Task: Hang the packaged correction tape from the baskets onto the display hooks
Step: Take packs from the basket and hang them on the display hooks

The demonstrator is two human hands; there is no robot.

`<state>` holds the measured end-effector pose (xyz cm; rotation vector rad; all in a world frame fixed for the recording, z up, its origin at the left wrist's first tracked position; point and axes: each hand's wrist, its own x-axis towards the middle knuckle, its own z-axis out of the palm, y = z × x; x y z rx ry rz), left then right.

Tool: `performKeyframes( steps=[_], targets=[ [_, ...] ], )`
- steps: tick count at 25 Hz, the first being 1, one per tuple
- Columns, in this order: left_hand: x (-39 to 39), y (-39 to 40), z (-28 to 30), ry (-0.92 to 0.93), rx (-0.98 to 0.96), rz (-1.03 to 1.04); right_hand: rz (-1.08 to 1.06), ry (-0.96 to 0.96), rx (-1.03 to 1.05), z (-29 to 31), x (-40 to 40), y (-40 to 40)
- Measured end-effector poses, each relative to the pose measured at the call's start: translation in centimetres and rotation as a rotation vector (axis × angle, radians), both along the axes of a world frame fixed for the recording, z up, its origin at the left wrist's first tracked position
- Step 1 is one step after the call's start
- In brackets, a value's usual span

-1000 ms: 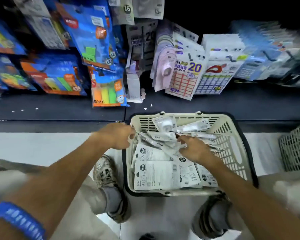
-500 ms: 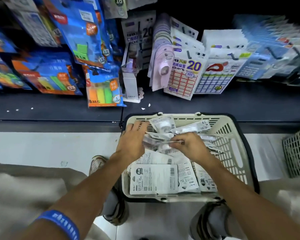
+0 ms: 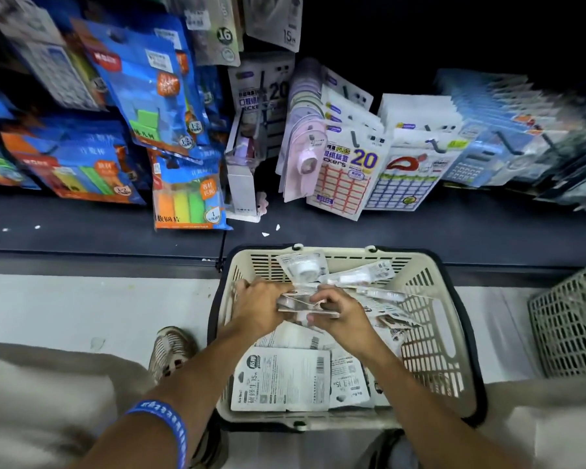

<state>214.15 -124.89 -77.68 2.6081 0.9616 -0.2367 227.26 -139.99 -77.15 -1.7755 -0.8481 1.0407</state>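
While both hands grip it, the correction tape stack [image 3: 307, 304] lies crosswise between left hand [image 3: 261, 308] and right hand [image 3: 342, 314], display hooks [image 3: 352, 137] straight ahead above.

A cream slotted plastic basket [image 3: 430, 340] holds glossy clear-plastic and white printed card correction tape packs [image 3: 281, 384] on a smooth pale floor [image 3: 82, 306].

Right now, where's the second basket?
Head view, far right edge: the grey mesh basket sits on the floor, right of the beige basket both hands are working in, below the dark shelf ledge.
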Motion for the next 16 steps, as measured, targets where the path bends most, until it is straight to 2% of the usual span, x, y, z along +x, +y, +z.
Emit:
performKeyframes(
  steps=[3,5,8,11,13,16],
  targets=[
    [0.6,1.1,2.6,-0.124,-0.15,0.055,-0.153,0.119,0.041,3.0,2.8,1.0],
    [0.8,1.8,5.3,-0.312,-0.428,0.158,-0.074,0.175,0.043,5.6,4.6,1.5],
    [0.6,2.1,9.5,-0.565,-0.835,0.246,0.034,0.427,0.084,8.5,5.3,2.0],
    [0.3,2.2,11.5,-0.66,-1.034,0.464,0.091,0.356,0.08,10.8,4.9,2.5],
    [0.0,1.8,12.6,-0.727,-1.092,0.547,-0.007,0.288,0.073,12.4,4.0,2.8],
    [-0.7,1.2,15.0,-0.811,-1.237,0.584,-0.143,0.329,0.161,14.7,2.4,3.2]
  ],
)
